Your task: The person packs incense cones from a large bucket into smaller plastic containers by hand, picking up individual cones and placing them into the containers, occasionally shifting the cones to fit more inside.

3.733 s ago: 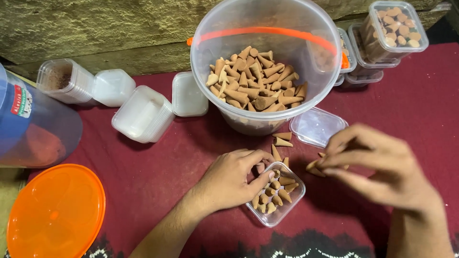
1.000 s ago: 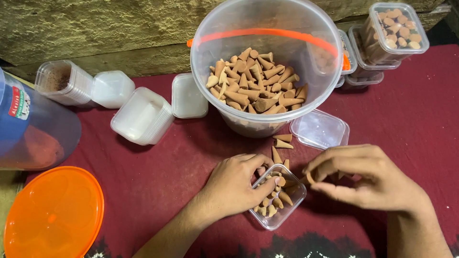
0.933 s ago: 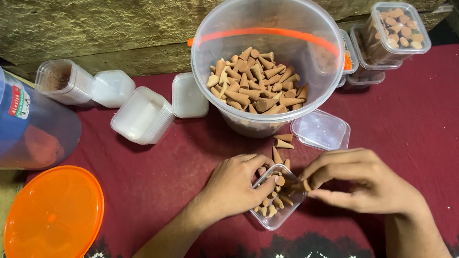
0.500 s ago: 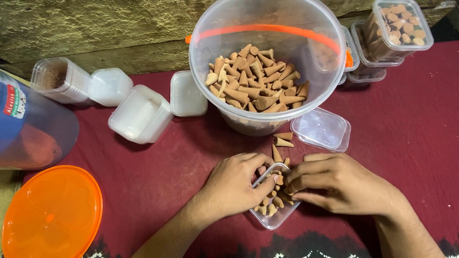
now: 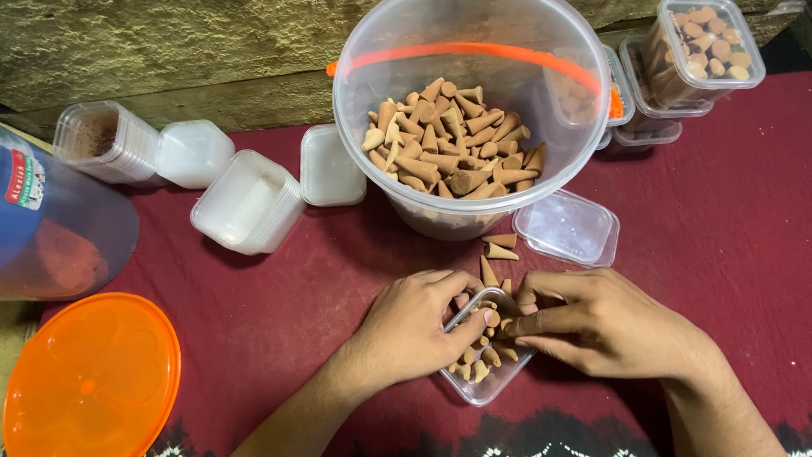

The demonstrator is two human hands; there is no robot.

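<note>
Right hand [image 5: 613,326] has slid left from the red table [image 5: 727,228] onto the small clear box [image 5: 488,349].
Both hands grip this cone-filled box, left hand [image 5: 414,326] thumb on its rim, near the big tub [image 5: 470,110]; loose cones [image 5: 497,246] lie between.

Small packing workshop: bucket of cones [image 5: 448,152], stacked tubs [image 5: 249,203].

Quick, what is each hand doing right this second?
Left hand: fingers curled on the rim of the small clear box of brown cones, steadying it.
Right hand: fingertips pinched together over the box; whether they hold a cone cannot be told.
</note>
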